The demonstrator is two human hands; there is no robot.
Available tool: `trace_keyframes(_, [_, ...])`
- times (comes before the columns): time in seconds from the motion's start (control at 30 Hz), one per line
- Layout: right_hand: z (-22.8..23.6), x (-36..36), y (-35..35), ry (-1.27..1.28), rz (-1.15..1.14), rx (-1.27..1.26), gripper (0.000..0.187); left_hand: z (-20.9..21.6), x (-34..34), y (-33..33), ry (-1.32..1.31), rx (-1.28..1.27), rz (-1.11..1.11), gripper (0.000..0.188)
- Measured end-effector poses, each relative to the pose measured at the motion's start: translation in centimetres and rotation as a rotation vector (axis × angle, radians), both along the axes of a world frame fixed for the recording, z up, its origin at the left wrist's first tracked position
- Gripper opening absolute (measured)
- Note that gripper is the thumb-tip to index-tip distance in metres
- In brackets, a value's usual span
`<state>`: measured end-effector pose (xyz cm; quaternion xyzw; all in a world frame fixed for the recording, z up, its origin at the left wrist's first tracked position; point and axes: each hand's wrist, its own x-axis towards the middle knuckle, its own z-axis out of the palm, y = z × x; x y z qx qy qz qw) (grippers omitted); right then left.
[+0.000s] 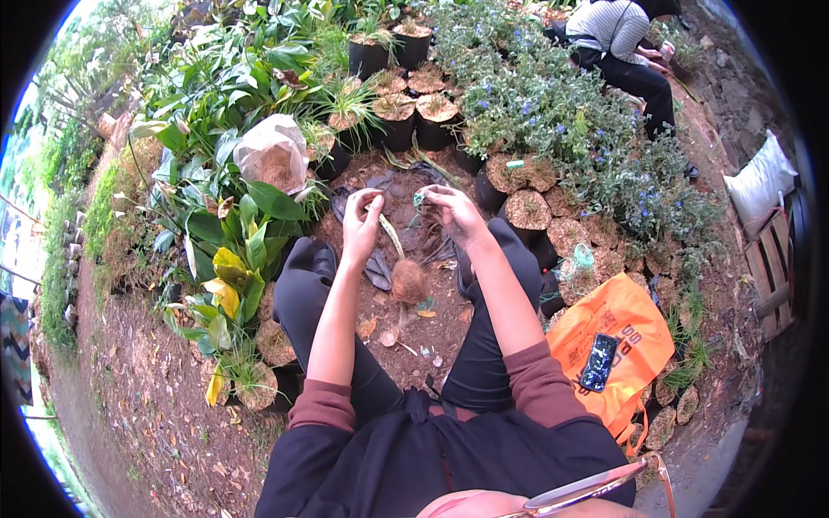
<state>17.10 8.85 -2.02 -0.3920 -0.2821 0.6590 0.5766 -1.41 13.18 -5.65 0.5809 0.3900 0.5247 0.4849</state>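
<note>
My left hand (360, 226) is closed in a pinch above the ground between my knees. Whatever its fingertips hold is too small to make out. Across from it, my right hand (456, 214) pinches a small tangle of green string (420, 198). Below both hands a round brown ball of coconut fibre (408, 282) sits on the soil. A pale yellow-green leaf (391, 235) rises from the ball toward my left fingers; whether they touch it, I cannot tell.
Black potted plants (395, 121) stand ahead. A white bag of brown fibre (275, 155) is at left. On the right lie green netting-like string (580, 257) and an orange bag (635, 324) with a phone (599, 363). Another person (617, 43) bends over at far right.
</note>
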Motion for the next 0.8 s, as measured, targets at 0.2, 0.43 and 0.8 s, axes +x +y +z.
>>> trace_keyframes(0.2, [-0.7,-0.5,0.1,-0.259,0.130,0.028,0.012,2.1,0.5,-1.1,0.078,-0.079,-0.284,0.022])
trace_keyframes(0.43, [-1.5,-0.1,0.6,-0.325,-0.044,0.042,0.010,1.8,1.0,-1.0,0.056,-0.101,-0.214,0.016])
trace_keyframes(0.8, [-1.3,-1.8,0.1,-0.556,-0.092,0.214,0.023,0.8,1.1,-0.5,0.008,0.004,-0.151,0.014])
